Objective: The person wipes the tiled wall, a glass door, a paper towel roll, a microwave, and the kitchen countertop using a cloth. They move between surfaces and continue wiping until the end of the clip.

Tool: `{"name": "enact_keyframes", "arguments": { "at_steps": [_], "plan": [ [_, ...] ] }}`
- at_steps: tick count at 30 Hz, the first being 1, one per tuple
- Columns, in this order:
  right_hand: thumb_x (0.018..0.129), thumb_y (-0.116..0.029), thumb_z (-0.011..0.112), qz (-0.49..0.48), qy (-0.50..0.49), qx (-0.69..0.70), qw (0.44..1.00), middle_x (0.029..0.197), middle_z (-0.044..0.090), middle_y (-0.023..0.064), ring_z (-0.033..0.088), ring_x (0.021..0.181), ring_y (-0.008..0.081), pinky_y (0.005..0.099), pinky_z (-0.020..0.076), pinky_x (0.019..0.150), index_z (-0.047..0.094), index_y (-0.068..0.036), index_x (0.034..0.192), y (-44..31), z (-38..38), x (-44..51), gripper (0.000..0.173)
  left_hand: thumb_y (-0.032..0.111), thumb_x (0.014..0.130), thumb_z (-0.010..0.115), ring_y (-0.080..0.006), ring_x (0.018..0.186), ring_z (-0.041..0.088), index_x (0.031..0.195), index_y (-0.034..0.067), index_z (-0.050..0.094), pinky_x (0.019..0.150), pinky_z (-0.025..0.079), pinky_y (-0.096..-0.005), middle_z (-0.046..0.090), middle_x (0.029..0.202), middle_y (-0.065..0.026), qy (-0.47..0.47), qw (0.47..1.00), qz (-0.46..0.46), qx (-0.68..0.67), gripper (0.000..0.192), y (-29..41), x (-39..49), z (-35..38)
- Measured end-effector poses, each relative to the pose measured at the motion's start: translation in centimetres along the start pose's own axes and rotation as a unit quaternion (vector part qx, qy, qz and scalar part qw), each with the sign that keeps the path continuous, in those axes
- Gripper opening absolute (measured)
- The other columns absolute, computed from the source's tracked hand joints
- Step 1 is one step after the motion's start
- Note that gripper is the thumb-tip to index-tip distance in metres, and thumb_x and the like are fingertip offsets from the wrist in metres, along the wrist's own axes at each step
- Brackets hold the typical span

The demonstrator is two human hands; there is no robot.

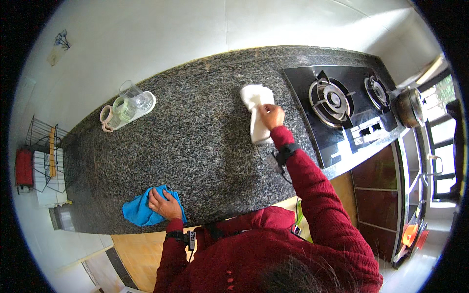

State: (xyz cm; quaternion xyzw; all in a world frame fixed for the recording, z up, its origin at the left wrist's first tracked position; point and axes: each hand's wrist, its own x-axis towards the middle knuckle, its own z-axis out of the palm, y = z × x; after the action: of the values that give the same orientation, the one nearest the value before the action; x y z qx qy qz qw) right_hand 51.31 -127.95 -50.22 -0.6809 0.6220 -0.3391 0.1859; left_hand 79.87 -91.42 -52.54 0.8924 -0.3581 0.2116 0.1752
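My left hand (165, 205) lies palm down, its fingers spread a little, on a blue cloth (141, 210) near the front edge of the speckled granite countertop (194, 146). Farther right, my right hand (272, 116) pinches a white cloth (258, 128), which lies bunched and lengthwise on the granite, left of the gas hob. Part of the white cloth shows beyond my fingers, and part of it is hidden beneath them. The blue cloth's middle is covered by my left hand.
A black glass gas hob (304, 95) with burners takes up the right, with a metal pot (412, 108) beyond it. At the back left, a white tray (143, 115) holds several cups. A black wire rack (42, 146) stands at the far left.
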Motion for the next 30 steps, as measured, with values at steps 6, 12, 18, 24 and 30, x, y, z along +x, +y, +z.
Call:
{"name": "enact_keyframes", "arguments": {
  "at_steps": [6,12,18,24,30],
  "plan": [
    [0.074,-0.049,0.068,0.102,0.026,-0.066,0.992,0.082,0.07,0.0164,0.069,0.081,0.0321,0.04,0.053,0.078,0.075,-0.012,0.088,4.1,0.8,12.0,0.04,0.018,0.093,0.051,-0.0383,0.112,0.043,0.125,-0.001,0.048,0.094,0.036,-0.0488,0.048,0.129,-0.0172,-0.026,0.999,0.004,0.025,0.037,0.6,0.4,-0.6],
    [0.072,-0.041,0.069,0.181,0.099,-0.021,0.978,0.093,0.069,0.0187,0.068,0.089,0.0325,0.0385,0.052,0.083,0.073,-0.007,0.093,6.5,2.4,18.7,0.04,0.017,0.092,0.05,-0.0392,0.114,0.041,0.127,0.0,0.047,0.097,0.034,-0.0495,0.046,0.131,-0.0172,-0.057,0.998,-0.015,0.037,0.039,1.1,0.8,-0.9],
    [0.075,-0.044,0.067,0.121,0.0,-0.026,0.992,0.099,0.069,0.0189,0.066,0.096,0.0348,0.0404,0.0502,0.088,0.071,-0.011,0.101,1.1,7.8,19.6,0.043,0.019,0.092,0.048,-0.0386,0.115,0.04,0.127,0.0,0.047,0.098,0.033,-0.0499,0.045,0.131,-0.0172,-0.064,0.997,-0.022,0.049,0.04,1.3,0.6,-0.9],
    [0.076,-0.049,0.066,-0.093,-0.195,-0.003,0.977,0.083,0.071,0.0116,0.069,0.082,0.0305,0.0397,0.0544,0.076,0.07,-0.02,0.109,-9.6,14.6,13.0,0.044,0.019,0.092,0.049,-0.0393,0.114,0.041,0.128,0.0,0.046,0.098,0.033,-0.05,0.045,0.131,-0.0174,-0.064,0.996,-0.019,0.057,0.041,1.1,0.8,-0.9],
    [0.075,-0.038,0.066,-0.277,-0.432,0.093,0.853,0.094,0.069,0.0167,0.067,0.086,0.0348,0.0413,0.0532,0.081,0.071,-0.02,0.108,-16.2,16.5,6.8,0.038,0.019,0.092,0.05,-0.0391,0.113,0.041,0.128,0.0,0.046,0.096,0.034,-0.0513,0.045,0.131,-0.0173,-0.065,0.996,-0.019,0.058,0.041,1.3,0.8,-0.9]
  ]
}}
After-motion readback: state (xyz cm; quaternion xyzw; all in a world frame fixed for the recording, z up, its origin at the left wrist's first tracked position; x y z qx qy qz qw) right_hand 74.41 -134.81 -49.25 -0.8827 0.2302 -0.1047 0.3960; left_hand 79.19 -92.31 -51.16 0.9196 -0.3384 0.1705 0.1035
